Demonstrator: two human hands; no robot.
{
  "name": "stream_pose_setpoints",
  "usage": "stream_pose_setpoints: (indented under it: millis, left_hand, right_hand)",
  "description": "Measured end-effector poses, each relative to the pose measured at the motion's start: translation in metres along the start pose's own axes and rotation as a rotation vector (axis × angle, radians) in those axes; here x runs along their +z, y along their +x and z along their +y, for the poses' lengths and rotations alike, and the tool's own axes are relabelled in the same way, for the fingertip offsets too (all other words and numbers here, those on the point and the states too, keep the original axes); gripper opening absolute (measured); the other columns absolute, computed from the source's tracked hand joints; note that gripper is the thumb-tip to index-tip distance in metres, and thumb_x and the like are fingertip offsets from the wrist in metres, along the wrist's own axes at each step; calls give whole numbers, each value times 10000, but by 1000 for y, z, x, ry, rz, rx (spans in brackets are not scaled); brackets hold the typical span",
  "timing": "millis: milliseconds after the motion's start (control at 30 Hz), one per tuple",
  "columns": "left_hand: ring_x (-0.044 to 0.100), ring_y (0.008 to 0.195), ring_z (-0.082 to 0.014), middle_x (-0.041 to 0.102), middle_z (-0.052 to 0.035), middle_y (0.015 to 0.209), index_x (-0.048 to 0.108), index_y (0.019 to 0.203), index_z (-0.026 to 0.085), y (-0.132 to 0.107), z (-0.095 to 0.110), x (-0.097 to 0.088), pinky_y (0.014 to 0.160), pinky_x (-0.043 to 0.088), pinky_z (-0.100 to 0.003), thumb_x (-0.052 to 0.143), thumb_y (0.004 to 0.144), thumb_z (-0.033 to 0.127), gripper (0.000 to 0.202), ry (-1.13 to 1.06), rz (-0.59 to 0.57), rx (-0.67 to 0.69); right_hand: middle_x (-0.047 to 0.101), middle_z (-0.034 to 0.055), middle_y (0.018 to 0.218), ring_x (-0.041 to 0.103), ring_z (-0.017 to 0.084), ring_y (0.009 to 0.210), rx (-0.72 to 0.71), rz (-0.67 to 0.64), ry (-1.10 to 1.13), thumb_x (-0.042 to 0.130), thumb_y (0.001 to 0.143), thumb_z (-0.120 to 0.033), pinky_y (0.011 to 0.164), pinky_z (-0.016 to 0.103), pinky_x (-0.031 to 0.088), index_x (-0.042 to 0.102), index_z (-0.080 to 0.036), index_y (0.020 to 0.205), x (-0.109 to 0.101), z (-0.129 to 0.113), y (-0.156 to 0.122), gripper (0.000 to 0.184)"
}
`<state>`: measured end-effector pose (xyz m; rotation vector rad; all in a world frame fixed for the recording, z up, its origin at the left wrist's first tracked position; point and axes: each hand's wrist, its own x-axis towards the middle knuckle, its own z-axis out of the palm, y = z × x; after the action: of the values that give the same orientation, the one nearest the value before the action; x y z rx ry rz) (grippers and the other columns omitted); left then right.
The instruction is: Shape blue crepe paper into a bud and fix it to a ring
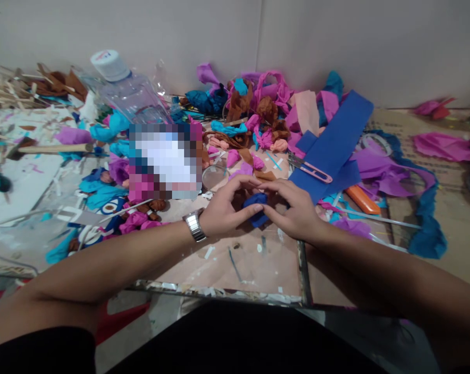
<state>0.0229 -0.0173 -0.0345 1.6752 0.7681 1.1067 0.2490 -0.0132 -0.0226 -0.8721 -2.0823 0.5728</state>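
Observation:
A small crumpled piece of dark blue crepe paper (255,209) is pinched between both hands over the table. My left hand (230,205), with a metal watch (195,226) on its wrist, curls round it from the left. From the other side my right hand (293,208) closes on the same piece, the thumbs almost meeting in front. Beyond the right hand lie flat strips of blue crepe paper (338,140), with pink-handled thread snips (310,169) on top. The undersides of the fingers are partly hidden.
Heaps of pink, brown and teal crepe paper (266,109) line the wall. A clear bottle with a white cap (110,65) leans at the back left. An orange-handled cutter (362,200) lies right, a wooden-handled hammer (55,148) left. The table edge (219,296) is nearest me.

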Motion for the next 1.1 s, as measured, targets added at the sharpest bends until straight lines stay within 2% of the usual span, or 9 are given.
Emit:
stream_pose_setpoints:
  millis: [100, 233, 400, 533, 633, 800, 1100]
  left_hand:
    - [700, 1076, -212, 707, -100, 1173, 605, 1372, 241, -1, 0, 0, 973, 575, -354, 801, 942, 368, 489, 3, 8, -21]
    - [706, 1047, -196, 721, -90, 1159, 665, 1311, 236, -1, 0, 0, 932, 574, -323, 776, 963, 349, 383, 22, 42, -20]
    - [716, 1055, -196, 744, -90, 1171, 702, 1222, 219, 0, 2, 1, 934, 573, -325, 748, 983, 349, 276, 12, 37, -21]
    - [713, 1046, -196, 728, -97, 1170, 649, 1238, 210, 0, 1, 1, 919, 573, -322, 753, 980, 380, 326, -1, 6, -44]
    - [704, 1005, -177, 708, -76, 1108, 610, 1223, 214, 0, 1, 1, 892, 562, -296, 775, 965, 386, 351, -14, 9, -41]
    - [701, 984, -171, 704, -73, 1110, 613, 1200, 216, 0, 1, 1, 875, 553, -287, 813, 933, 398, 380, -11, 3, -42]
    - [721, 1056, -191, 722, -98, 1174, 628, 1248, 213, 0, 1, 1, 938, 576, -316, 786, 958, 356, 360, -1, 28, -19]
  right_hand:
    - [755, 59, 1116, 722, 234, 953, 68, 3, -9, 773, 915, -273, 843, 389, 588, 594, -276, 1380, 1, -1, -3, 498]
    - [745, 54, 1119, 725, 231, 964, 82, -16, 13, 782, 918, -277, 855, 380, 591, 574, -281, 1399, 1, -2, -5, 523]
    - [757, 57, 1112, 728, 230, 942, 56, 12, -6, 763, 935, -274, 852, 391, 592, 614, -271, 1328, 1, -2, -3, 420]
    - [760, 57, 1082, 718, 213, 899, 33, 17, 0, 730, 958, -274, 822, 376, 590, 648, -259, 1255, -1, -4, -2, 308]
    - [757, 65, 1095, 716, 216, 916, 41, 0, 23, 724, 958, -266, 788, 359, 591, 655, -258, 1240, -1, -5, -1, 291]
    - [751, 58, 1076, 712, 215, 920, 9, -8, 34, 720, 959, -254, 791, 359, 587, 662, -262, 1175, -1, -4, 0, 223]
    - [726, 80, 1147, 710, 236, 1043, -47, 0, 48, 719, 984, -271, 874, 394, 607, 697, -278, 1234, -1, -4, 3, 251]
